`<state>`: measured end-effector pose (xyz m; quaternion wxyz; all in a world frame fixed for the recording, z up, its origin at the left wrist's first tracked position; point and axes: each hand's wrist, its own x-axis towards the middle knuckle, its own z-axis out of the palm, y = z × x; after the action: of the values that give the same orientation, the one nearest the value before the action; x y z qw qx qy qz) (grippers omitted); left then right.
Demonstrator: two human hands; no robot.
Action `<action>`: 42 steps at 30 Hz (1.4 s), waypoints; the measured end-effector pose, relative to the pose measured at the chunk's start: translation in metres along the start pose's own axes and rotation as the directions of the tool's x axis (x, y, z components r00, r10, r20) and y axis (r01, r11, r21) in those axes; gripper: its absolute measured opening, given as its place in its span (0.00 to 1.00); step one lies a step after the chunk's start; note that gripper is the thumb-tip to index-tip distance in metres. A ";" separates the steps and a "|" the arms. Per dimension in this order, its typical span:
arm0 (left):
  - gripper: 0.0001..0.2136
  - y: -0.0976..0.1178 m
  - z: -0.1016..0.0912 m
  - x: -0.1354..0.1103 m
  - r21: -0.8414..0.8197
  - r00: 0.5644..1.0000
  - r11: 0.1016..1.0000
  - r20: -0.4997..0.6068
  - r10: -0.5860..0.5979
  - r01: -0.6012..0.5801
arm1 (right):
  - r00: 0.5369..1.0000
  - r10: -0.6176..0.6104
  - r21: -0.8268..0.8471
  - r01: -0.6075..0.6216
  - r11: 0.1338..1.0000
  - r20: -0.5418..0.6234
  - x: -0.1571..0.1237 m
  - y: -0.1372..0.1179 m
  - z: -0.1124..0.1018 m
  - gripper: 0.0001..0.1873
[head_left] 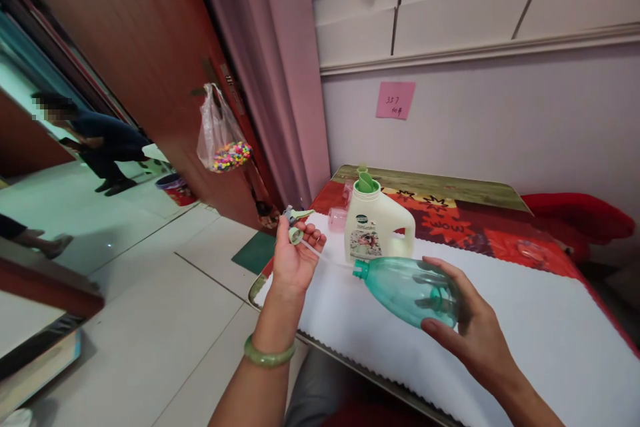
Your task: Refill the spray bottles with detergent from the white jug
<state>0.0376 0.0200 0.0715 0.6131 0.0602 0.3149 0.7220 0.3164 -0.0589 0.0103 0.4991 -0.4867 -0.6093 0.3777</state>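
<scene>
**Spray head in your left hand, bottle in your right**

Your left hand (295, 263) is turned palm up, its thumb and curled fingers closed around a spray head (296, 219) with a pale green trigger. A thin tube (311, 249) slopes from it to the right, toward the mouth of the teal bottle (400, 288); the far tip is faint, so you cannot tell exactly where it ends. A green bangle (269, 352) circles your left wrist.

Your right hand (477, 320) grips that see-through bottle by its wide base, thumb on the near side and fingers on the far side. The bottle lies sideways in your grasp, neck pointing left, above the white sheet (510, 327) on the table (450, 188).

Just beyond the bottle, a cream jug (363, 223) stands upright on the table, with a green piece (367, 182) sitting in its open mouth. A clear pink object (338, 219) is just to the jug's left.

On the wall past the table you have a pink note (395, 101). Farther left, a bag (213, 130) of colourful bits hangs from the handle of the brown door (145, 40), and a person (107, 137) sits on the far left.
</scene>
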 end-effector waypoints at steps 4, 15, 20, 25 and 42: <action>0.22 -0.010 0.007 -0.009 0.041 1.000 0.999 0.020 -0.022 0.021 | 0.998 -0.056 -0.012 0.056 0.998 0.007 -0.002 -0.002 0.004 0.38; 0.23 0.017 0.020 -0.009 0.054 0.984 0.982 0.001 0.179 -0.179 | 0.989 -0.011 0.020 0.015 1.000 -0.145 -0.014 -0.001 -0.001 0.35; 0.22 0.015 0.020 -0.012 0.098 0.964 0.959 0.022 0.264 -0.265 | 0.996 -0.024 0.023 0.026 0.999 -0.092 -0.015 -0.002 0.000 0.38; 0.22 -0.001 0.023 -0.015 0.143 0.971 0.961 0.073 0.226 -0.235 | 0.995 -0.068 0.028 0.071 0.997 -0.079 -0.014 0.001 0.011 0.37; 0.21 -0.060 0.031 -0.043 0.107 0.994 0.994 0.097 -0.046 0.035 | 0.778 -0.605 -0.362 0.523 0.772 -0.167 -0.002 -0.003 0.058 0.43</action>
<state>0.1139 -0.0050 0.0774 0.6386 0.1220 0.3228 0.6878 0.2592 -0.0600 0.0000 0.5908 -0.3952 -0.7022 0.0422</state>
